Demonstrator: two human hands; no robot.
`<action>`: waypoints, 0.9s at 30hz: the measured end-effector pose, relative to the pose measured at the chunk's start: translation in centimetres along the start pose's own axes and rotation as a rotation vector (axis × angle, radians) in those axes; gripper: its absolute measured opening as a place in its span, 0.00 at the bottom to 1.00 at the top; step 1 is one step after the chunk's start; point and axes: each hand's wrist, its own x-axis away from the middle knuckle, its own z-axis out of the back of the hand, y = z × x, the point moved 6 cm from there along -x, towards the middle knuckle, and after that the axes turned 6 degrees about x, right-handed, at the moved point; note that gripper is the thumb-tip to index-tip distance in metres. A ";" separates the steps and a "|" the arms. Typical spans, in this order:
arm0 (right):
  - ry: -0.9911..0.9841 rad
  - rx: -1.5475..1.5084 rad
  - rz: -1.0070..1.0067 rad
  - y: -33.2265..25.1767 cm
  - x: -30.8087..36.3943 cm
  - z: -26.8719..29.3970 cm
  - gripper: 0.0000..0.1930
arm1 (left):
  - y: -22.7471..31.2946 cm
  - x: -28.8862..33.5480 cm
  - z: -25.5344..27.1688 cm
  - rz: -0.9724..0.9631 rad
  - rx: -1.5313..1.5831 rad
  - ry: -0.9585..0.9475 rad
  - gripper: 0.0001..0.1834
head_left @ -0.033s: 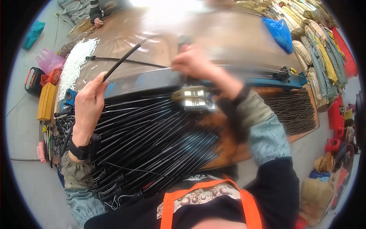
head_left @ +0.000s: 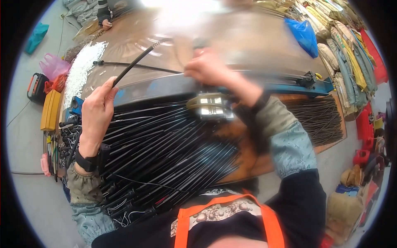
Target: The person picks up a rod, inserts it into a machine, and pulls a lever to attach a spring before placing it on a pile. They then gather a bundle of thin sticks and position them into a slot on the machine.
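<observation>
My left hand grips a slim black tube between thumb and fingers. The tube slants up and to the right, and a thin coiled spring sticks out of its far end. To the right, my right hand is closed in a pinch above a long metal bar. A faint curved line runs from the spring's tip toward it. What its fingers hold is too blurred to make out. Many long black tubes lie fanned out below my hands. Another black rod lies behind the held tube.
A shiny metal block sits below my right hand. Small white tubes are heaped at the left. Dark thin rods lie at the right, and a blue bag beyond. Another person's hand shows at the far left.
My right hand has shifted very slightly to the left. My left hand and the black tube are almost unmoved.
</observation>
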 end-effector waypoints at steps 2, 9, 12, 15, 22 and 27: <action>-0.050 0.105 0.090 -0.4 -0.2 -0.4 0.03 | -0.3 -0.3 -0.1 -0.015 -0.025 0.012 0.15; 0.018 0.443 -0.219 6.7 11.5 8.6 0.02 | -0.7 -1.3 -6.8 -0.182 -0.200 -0.203 0.11; 0.042 0.453 -0.345 7.2 14.0 11.7 0.03 | 3.1 -4.7 -11.5 -0.297 0.078 -0.220 0.10; 0.038 0.448 -0.330 7.6 15.2 13.3 0.03 | 5.9 -6.6 -15.6 -0.350 0.132 -0.282 0.05; 0.049 0.323 -0.391 8.9 16.2 11.9 0.04 | 4.7 -6.4 -16.4 -0.130 0.156 -0.364 0.09; 0.097 0.289 -0.459 8.5 16.0 12.0 0.05 | 4.1 -6.1 -16.3 -0.142 0.302 -0.180 0.13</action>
